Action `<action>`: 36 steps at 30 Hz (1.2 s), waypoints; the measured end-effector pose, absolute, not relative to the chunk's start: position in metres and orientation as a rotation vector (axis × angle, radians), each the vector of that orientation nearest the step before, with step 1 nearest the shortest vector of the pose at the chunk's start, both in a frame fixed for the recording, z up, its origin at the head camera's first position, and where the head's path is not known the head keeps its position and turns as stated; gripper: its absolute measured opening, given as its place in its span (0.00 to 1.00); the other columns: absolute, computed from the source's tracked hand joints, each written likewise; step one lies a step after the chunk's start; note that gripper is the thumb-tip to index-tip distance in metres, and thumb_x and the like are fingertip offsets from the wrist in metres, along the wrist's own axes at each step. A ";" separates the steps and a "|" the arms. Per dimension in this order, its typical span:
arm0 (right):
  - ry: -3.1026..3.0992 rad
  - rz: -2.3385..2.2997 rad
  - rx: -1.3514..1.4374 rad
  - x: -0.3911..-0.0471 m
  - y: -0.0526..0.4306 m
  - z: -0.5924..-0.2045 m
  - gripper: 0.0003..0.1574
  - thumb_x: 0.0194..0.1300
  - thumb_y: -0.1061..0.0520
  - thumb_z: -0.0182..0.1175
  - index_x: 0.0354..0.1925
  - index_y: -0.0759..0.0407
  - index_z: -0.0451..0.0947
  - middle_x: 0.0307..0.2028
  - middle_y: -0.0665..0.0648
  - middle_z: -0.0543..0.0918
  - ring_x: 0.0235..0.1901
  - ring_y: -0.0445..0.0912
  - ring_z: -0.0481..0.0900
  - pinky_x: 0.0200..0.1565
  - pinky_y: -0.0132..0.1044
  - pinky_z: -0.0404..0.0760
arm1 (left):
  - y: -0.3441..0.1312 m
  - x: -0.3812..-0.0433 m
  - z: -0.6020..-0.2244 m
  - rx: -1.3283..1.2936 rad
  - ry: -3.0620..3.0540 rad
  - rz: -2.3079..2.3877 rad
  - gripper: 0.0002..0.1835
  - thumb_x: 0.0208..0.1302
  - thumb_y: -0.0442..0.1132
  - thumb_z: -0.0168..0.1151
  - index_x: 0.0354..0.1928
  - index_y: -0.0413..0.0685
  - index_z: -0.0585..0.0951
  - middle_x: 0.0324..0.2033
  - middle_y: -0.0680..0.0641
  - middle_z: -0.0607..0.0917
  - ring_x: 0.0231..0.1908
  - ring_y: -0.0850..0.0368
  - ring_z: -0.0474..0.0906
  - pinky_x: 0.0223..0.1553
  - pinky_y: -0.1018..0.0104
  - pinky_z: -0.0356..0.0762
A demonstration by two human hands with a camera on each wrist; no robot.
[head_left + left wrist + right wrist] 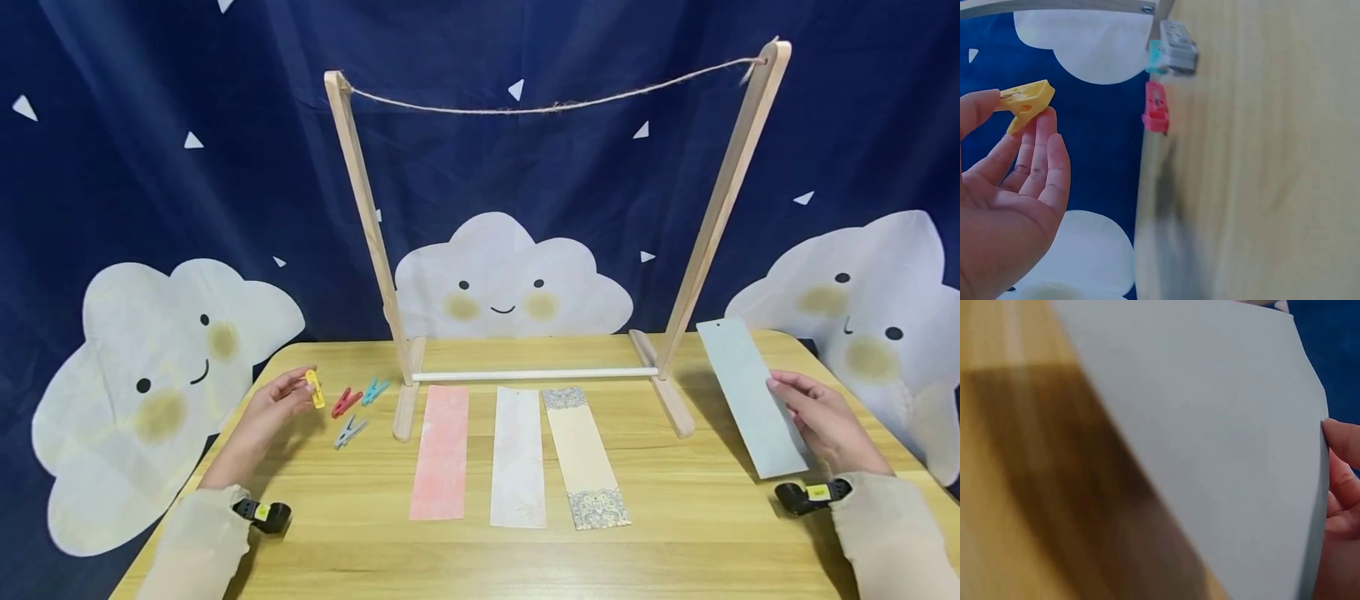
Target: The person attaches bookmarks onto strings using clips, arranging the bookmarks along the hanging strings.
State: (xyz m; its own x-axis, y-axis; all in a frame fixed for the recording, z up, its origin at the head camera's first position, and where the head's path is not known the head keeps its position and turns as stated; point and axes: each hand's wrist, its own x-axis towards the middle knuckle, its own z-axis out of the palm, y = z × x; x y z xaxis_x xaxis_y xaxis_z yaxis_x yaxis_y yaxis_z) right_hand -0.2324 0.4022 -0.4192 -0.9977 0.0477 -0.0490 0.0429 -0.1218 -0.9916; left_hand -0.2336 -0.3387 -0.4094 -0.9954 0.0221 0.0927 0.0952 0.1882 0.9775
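My left hand pinches a yellow clothespin between thumb and fingertips, raised over the table's left side. Beside it on the table lie a red clothespin, a teal one and a grey one. On the far right my right hand grips a pale blue-grey paper strip by its right edge, thumb in front. The strip is tilted, its small hole at the upper end, and it casts a shadow on the wood. In the right wrist view this strip fills much of the picture.
A wooden frame with a sagging twine and a white bottom rod stands at the back. In front lie a pink strip, a white strip and a cream strip with lace-patterned ends. Behind hangs a dark blue cloud-print curtain.
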 end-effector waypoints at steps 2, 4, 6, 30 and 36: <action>-2.024 2.393 -0.045 -0.233 0.397 -0.415 0.14 0.67 0.62 0.55 0.34 0.45 0.84 0.32 0.40 0.82 0.28 0.33 0.75 0.27 0.25 0.73 | -0.336 -0.234 -0.405 -0.146 -2.357 -1.984 0.26 0.68 0.39 0.55 0.63 0.34 0.64 0.40 0.63 0.79 0.38 0.71 0.76 0.42 0.75 0.77; -1.975 2.428 0.042 -0.233 0.391 -0.411 0.15 0.68 0.64 0.53 0.35 0.48 0.84 0.31 0.43 0.83 0.27 0.34 0.76 0.26 0.25 0.74 | -0.333 -0.235 -0.400 -0.159 -2.339 -2.000 0.23 0.69 0.38 0.55 0.61 0.36 0.66 0.41 0.62 0.78 0.39 0.71 0.76 0.42 0.74 0.77; -1.927 2.452 0.130 -0.232 0.383 -0.408 0.16 0.68 0.67 0.51 0.36 0.51 0.83 0.31 0.45 0.83 0.26 0.35 0.76 0.25 0.25 0.74 | -0.330 -0.237 -0.395 -0.153 -2.334 -1.998 0.19 0.69 0.40 0.55 0.58 0.42 0.69 0.42 0.63 0.78 0.40 0.71 0.76 0.42 0.74 0.76; -1.624 2.362 0.594 -0.233 0.312 -0.357 0.18 0.65 0.77 0.46 0.38 0.64 0.80 0.31 0.53 0.85 0.29 0.40 0.81 0.32 0.27 0.78 | -0.257 -0.269 -0.308 -0.376 -2.530 -1.673 0.26 0.70 0.46 0.54 0.61 0.31 0.70 0.36 0.63 0.81 0.35 0.67 0.76 0.41 0.77 0.76; -1.697 2.302 0.525 -0.241 0.297 -0.344 0.14 0.65 0.74 0.50 0.37 0.60 0.80 0.30 0.50 0.84 0.28 0.38 0.80 0.32 0.26 0.78 | -0.227 -0.278 -0.285 -0.397 -2.582 -1.604 0.25 0.69 0.47 0.54 0.60 0.36 0.72 0.45 0.48 0.80 0.38 0.64 0.75 0.43 0.77 0.75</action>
State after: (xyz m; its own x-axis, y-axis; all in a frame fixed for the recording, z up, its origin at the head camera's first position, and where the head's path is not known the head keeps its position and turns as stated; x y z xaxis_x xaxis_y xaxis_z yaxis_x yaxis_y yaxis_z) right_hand -0.2408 0.2975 -0.3444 -0.9085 -0.0247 0.4171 -0.3912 -0.3008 -0.8698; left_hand -0.2777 -0.2273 -0.2846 -0.9635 0.1781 0.2000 0.2582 0.4198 0.8701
